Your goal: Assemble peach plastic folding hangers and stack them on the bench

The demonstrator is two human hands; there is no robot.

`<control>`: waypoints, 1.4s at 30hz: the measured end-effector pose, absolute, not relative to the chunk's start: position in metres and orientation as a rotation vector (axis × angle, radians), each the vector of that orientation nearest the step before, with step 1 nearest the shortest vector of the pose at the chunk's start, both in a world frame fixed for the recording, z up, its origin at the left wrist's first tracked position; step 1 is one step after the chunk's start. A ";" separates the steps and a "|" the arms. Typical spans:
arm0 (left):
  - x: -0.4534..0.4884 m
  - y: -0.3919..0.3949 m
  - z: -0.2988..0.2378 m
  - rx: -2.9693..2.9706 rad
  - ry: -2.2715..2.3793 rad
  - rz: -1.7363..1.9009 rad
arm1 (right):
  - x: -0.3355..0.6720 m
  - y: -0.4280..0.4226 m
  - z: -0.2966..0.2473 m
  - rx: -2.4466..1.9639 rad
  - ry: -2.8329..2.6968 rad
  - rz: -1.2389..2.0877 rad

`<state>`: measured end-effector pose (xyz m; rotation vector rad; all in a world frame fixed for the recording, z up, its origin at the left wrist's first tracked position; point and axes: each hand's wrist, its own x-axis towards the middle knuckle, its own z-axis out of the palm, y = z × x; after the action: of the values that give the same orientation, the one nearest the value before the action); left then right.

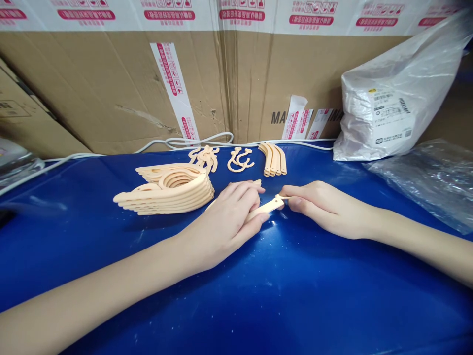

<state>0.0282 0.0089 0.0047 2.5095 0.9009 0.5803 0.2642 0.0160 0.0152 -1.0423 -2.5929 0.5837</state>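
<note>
My left hand (229, 217) is closed around a pale peach plastic strip (266, 206) low over the blue table cover (281, 296). My right hand (325, 207) pinches the strip's far end, where a small tab with a hole sticks up. Just left of my left hand lies a stack of curved peach hanger pieces (170, 190). Behind the hands lie a cluster of small hook parts (204, 157), two loose hooks (240, 160) and a row of short curved bars (273, 159).
Large cardboard boxes (121, 93) with red-printed tape wall off the back. A white cable (207, 142) runs along their base. A white plastic bag (391, 108) with a label sits at the back right, and a clear plastic sheet (432, 177) lies beside it.
</note>
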 end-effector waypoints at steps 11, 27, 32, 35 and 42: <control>0.030 0.007 -0.001 2.727 0.919 0.526 | 0.259 0.015 0.009 -1.061 -2.561 0.532; 0.027 0.005 -0.002 2.733 0.862 0.561 | 0.256 0.012 0.007 -1.153 -2.635 0.361; 0.028 0.006 -0.004 2.733 0.874 0.537 | 0.256 0.013 0.005 -1.176 -2.672 0.311; 0.028 0.007 -0.005 2.742 0.876 0.532 | 0.258 0.014 0.002 -1.179 -2.702 0.253; 0.027 0.007 -0.008 2.766 0.866 0.542 | 0.260 0.015 -0.002 -1.116 -2.751 0.020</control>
<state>0.0272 0.0075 -0.0078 2.7660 0.8664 0.5423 0.2597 0.0154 -0.0018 -1.1159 -2.7508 0.0200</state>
